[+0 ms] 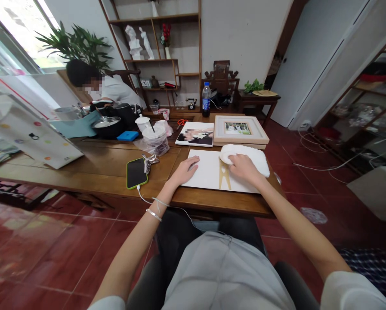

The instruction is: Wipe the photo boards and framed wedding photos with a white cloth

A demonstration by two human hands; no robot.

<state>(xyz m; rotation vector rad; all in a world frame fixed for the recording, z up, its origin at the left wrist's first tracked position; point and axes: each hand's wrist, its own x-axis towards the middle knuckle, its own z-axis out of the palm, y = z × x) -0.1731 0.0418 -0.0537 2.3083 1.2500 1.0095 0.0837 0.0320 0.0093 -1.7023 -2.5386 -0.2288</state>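
Observation:
A flat white board lies at the front edge of the wooden table. My left hand rests with its fingers stretched out on the board's left side. On the right, my right hand is closed on the near left end of a fluffy white cloth, which is bunched over the board's right part. Just left of that hand, a tan forked shape shows on the board, its upper part hidden by the cloth. The right fingertips are partly hidden too.
Behind the board are a photo panel, a framed picture and a blue-capped bottle. A green-cased phone with a charging cable lies left. Further left are a bagged cup and a paper bag. Another person sits across the table.

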